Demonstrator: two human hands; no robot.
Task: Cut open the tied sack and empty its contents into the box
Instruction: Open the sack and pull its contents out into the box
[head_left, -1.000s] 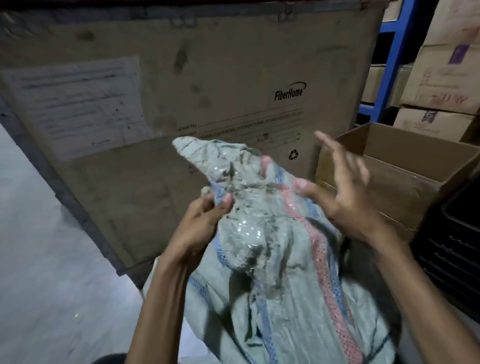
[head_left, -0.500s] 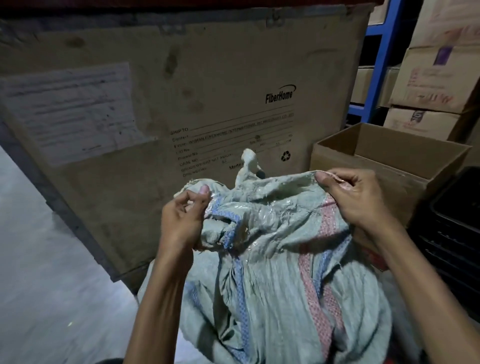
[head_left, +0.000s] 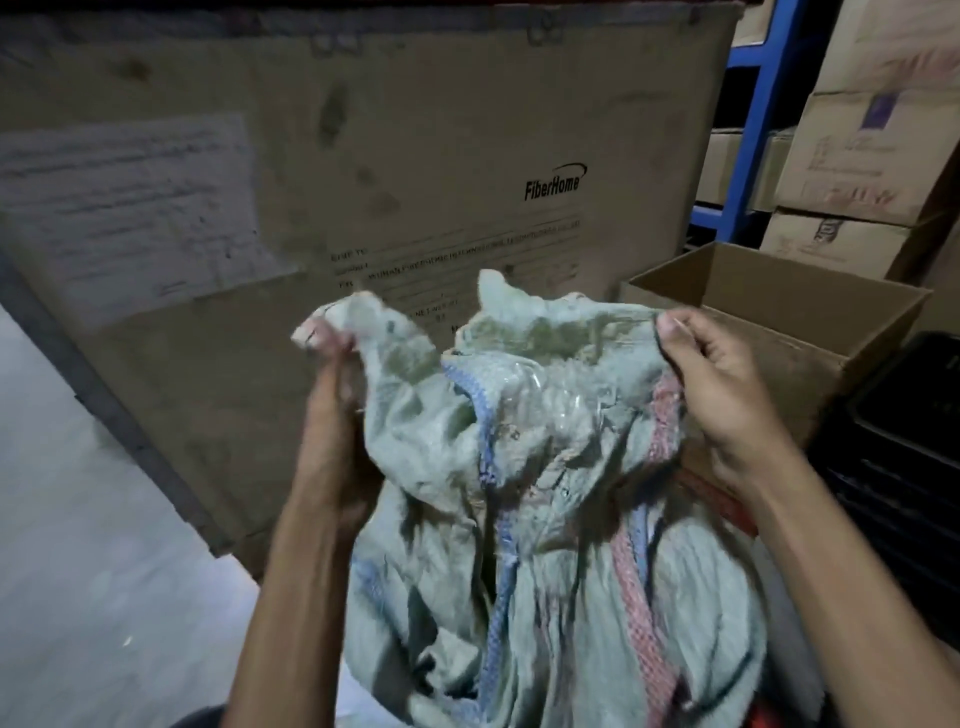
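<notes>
A grey-green woven sack (head_left: 561, 545) with blue and red stripes stands in front of me, its top rim spread wide between my hands. My left hand (head_left: 332, 395) pinches the left edge of the rim, fingers closed on the cloth. My right hand (head_left: 711, 374) grips the right edge, just in front of the open brown cardboard box (head_left: 810, 317). A crinkled clear plastic liner (head_left: 540, 384) shows inside the mouth. The sack's contents are hidden.
A large upright FiberHome carton (head_left: 415, 171) stands right behind the sack. Stacked cartons (head_left: 872, 156) and a blue rack post (head_left: 748, 119) fill the back right. Dark crates (head_left: 904, 467) sit at the right. Pale floor (head_left: 78, 545) lies to the left.
The sack's bunched top has come apart. My right hand went from open to gripping the rim, and both hands have pulled the mouth wider, the left moving up and outward.
</notes>
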